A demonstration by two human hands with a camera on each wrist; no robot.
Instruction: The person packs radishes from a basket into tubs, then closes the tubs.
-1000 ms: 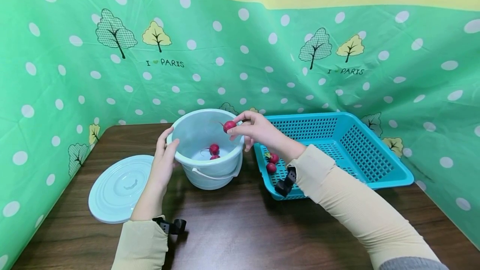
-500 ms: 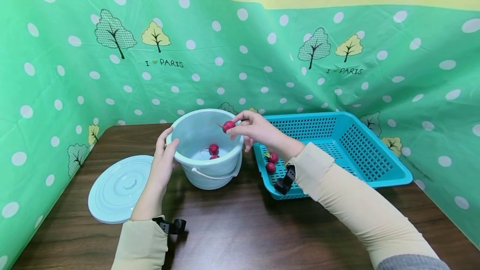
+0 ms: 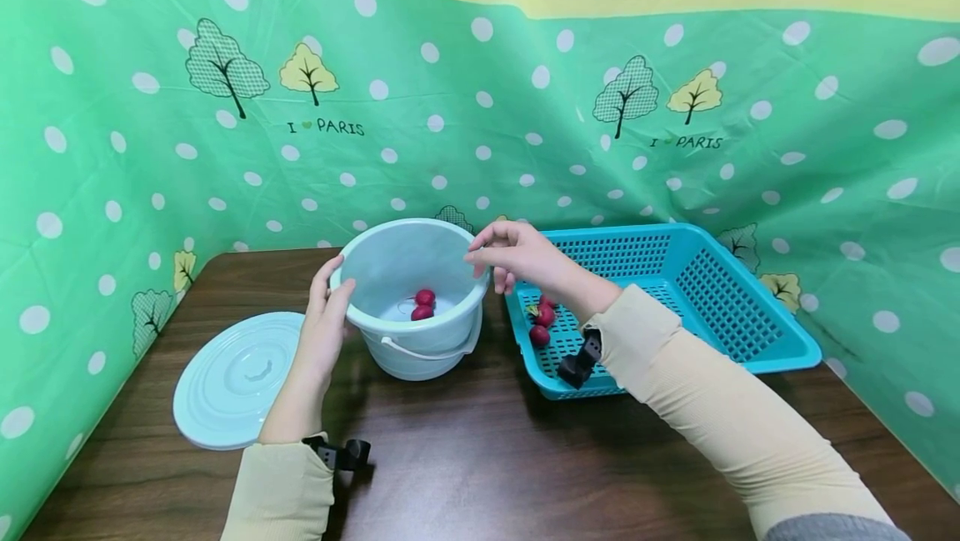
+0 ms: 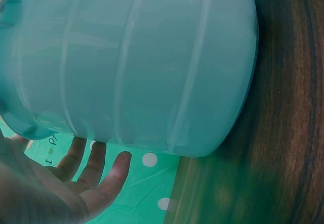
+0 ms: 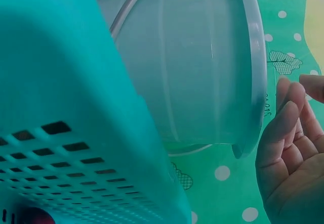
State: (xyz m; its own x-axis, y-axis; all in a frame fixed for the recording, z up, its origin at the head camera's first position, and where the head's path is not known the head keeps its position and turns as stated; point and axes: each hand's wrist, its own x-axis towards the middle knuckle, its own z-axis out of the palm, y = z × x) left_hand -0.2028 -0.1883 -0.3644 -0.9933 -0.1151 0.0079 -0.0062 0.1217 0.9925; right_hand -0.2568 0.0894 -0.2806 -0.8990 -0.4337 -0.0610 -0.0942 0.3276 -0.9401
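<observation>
Your left hand [image 3: 321, 324] rests at the left side of the pale blue bucket [image 3: 408, 364], thumb at the rim, fingers spread along the outer wall. Your right hand [image 3: 521, 256] hovers by the right rim, fingers loosely bent, thumb apart from them. Two radishes [image 3: 422, 313] visible on the bucket floor; more radishes [image 3: 539, 336] in the blue basket's [image 3: 723, 299] near-left corner. Lid [image 3: 236, 395] flat on the surface [image 3: 465, 458], left of the bucket.

The green cloth [image 3: 450, 66] is bearing the words [image 3: 326, 128] "I PARIS" twice, a small heart [image 3: 307, 126] sitting between "I" and "PARIS" each time; in both wrist views, part of such lettering [image 4: 52, 140] is showing, turned sideways.
</observation>
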